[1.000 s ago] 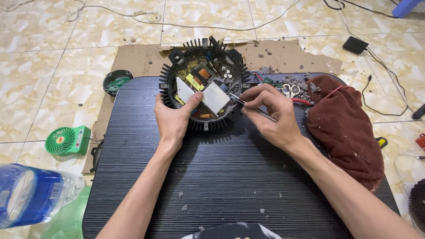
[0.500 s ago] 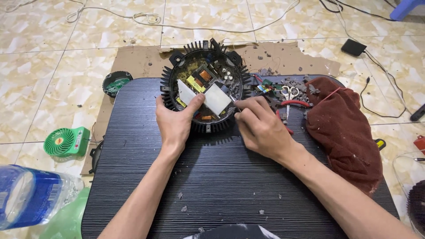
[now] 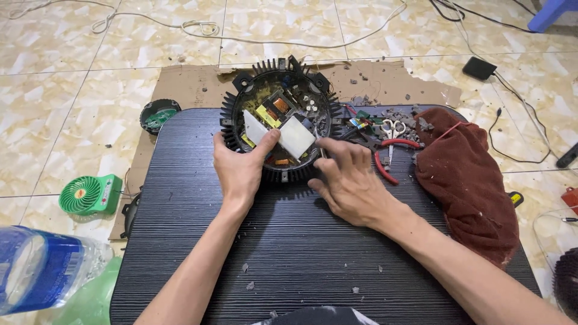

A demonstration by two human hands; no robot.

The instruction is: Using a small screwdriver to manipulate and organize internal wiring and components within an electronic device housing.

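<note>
Finned housing: a round black finned housing (image 3: 278, 117) with an exposed circuit board sits in the upper centre of the frame, at the far edge of the black ribbed board (image 3: 289, 253).
Left hand: the left hand (image 3: 239, 168) clasps the housing's near left rim, thumb laid up over the white parts on the circuit board.
Right hand: the right hand (image 3: 348, 180) rests just right of the housing's near edge, fingers curled together around a thin metal tool (image 3: 317, 144) whose tip touches the circuit board; how tightly it is pinched is hidden.
In the way: both hands cover the housing's lower fins and part of the circuit board.
Right of centre: red-handled pliers (image 3: 388, 159), small scissors (image 3: 392, 129) and loose scraps lie just beside the right hand; a dark red cloth (image 3: 466, 180) lies beyond them.
Under the board: cardboard (image 3: 192, 84) on the tiled floor.
Left side: a small round black part (image 3: 158, 114) at upper left, a green handheld fan (image 3: 90, 194) at middle left, a plastic water bottle (image 3: 42, 268) at lower left.
Upper edge: a white cord (image 3: 198, 27) and a black adapter (image 3: 480, 68) at upper right.
</note>
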